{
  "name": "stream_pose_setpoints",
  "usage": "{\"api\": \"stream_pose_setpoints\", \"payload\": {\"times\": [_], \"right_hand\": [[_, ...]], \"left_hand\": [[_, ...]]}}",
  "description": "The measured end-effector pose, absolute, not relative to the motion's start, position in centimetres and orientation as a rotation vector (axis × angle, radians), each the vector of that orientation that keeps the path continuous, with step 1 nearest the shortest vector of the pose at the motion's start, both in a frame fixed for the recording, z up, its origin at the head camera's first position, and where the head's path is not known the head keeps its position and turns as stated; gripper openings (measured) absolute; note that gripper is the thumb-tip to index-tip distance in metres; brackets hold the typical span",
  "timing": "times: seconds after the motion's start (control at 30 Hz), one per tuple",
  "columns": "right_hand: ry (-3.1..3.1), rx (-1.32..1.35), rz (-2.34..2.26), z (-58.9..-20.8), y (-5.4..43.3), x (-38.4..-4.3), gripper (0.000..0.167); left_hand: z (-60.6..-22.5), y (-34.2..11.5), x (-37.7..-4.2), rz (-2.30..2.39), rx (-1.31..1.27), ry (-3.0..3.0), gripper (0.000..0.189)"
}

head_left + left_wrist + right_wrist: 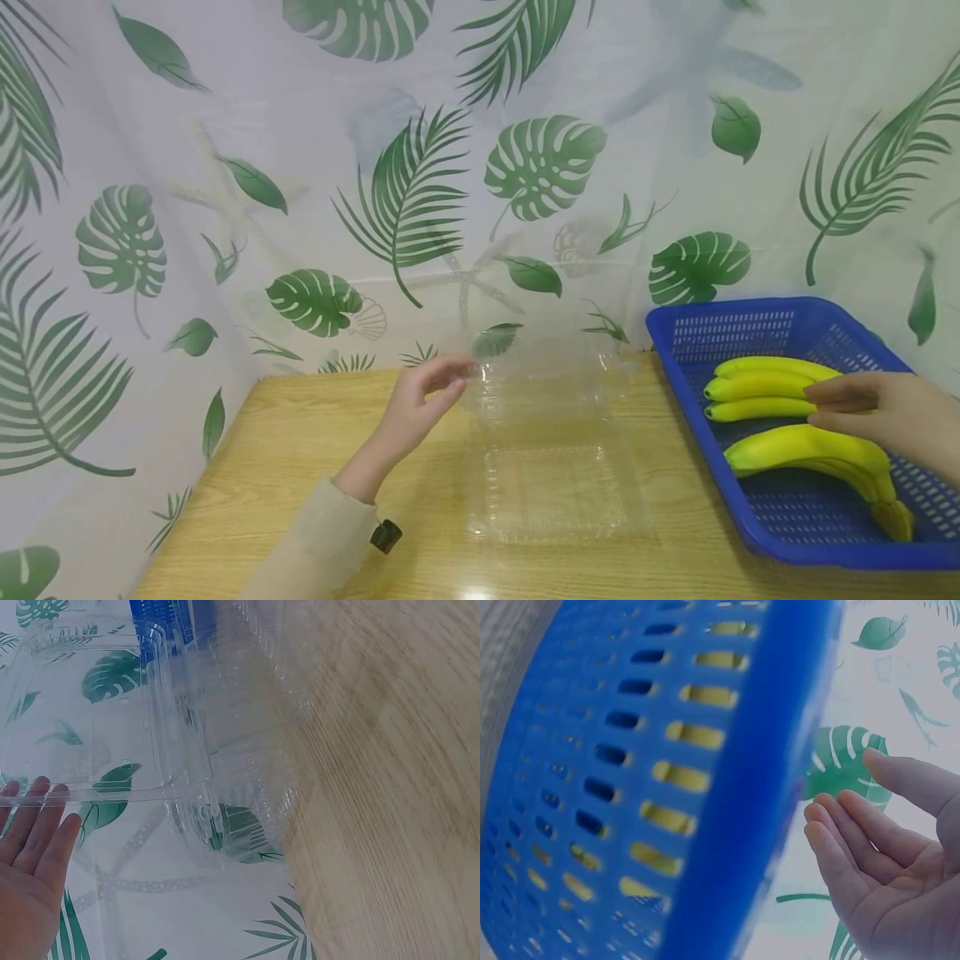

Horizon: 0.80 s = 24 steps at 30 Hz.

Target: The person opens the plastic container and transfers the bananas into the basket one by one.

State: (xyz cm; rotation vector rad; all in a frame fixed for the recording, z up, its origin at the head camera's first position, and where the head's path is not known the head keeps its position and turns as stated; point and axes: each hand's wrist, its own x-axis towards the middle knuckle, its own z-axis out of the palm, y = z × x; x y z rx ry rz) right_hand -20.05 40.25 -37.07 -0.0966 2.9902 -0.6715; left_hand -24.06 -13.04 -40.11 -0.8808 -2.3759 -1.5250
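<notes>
A clear plastic clamshell container [555,483] lies opened on the table, its lid [94,712] raised toward the wall. My left hand [423,404] is at the lid's left edge; in the left wrist view its extended fingers [46,832] touch the rim. At the right, a blue plastic basket [738,508] holds two groups of yellow bananas, an upper one [765,386] and a lower one [810,446]. Over the basket hovers my right hand [888,412], fingers loosely extended and nothing in them. In the right wrist view that hand [900,870] is beside the basket's blurred rim.
A wood-grain table [300,450] carries the container and basket. Behind it hangs a white cloth [420,75] with green leaf prints, which also covers the left side. A small dark object [386,536] is at the left sleeve's cuff.
</notes>
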Motion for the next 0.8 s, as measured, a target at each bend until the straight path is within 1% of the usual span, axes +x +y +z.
{"api": "stream_pose_setpoints", "payload": {"times": [0.2,0.47,0.8], "right_hand": [[3.003,-0.13,-0.638,-36.5,38.9,-20.0,0.052],[3.01,-0.173,-0.607,-36.1,37.4,-19.9,0.05],[2.989,-0.257,-0.698,-35.6,35.2,-19.8,0.044]], "left_hand": [[-40.1,-13.1,-23.7,-1.521,-0.912,-2.386,0.032],[-40.1,-13.1,-23.3,-1.449,-1.038,-2.359,0.034],[-40.2,-13.4,-22.3,-1.405,-1.108,-2.366,0.034]]}}
